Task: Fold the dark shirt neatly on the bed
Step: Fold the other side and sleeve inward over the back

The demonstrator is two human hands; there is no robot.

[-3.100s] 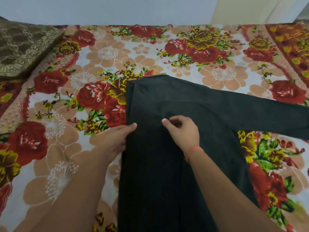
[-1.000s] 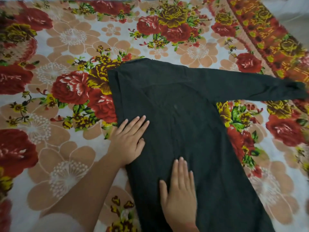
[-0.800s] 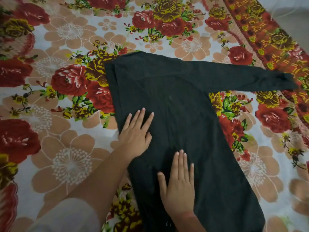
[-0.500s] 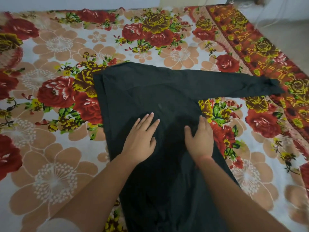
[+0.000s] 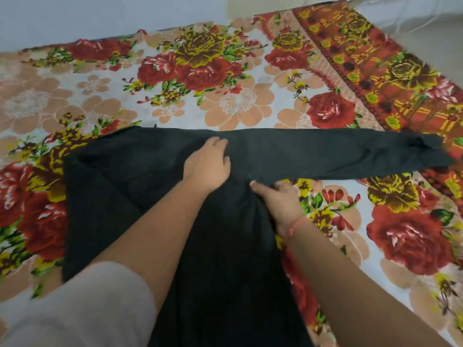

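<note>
Shirt: dark shirt [image 5: 155, 186] lies flat on the floral bedsheet [image 5: 238, 101], body running toward the camera, partly folded along its left side.
Sleeve: one long sleeve [image 5: 338, 154] stretches out to the right, cuff near the sheet's red border.
Left hand: left hand [image 5: 208, 164] rests palm down near the shoulder, fingers loosely spread and curled onto the cloth, gripping nothing.
Right hand: right hand [image 5: 280, 199] at the shirt's right edge under the sleeve, fingers closed, pinching the fabric.
Wrist: orange thread band [image 5: 297, 225] on the right wrist.
</note>
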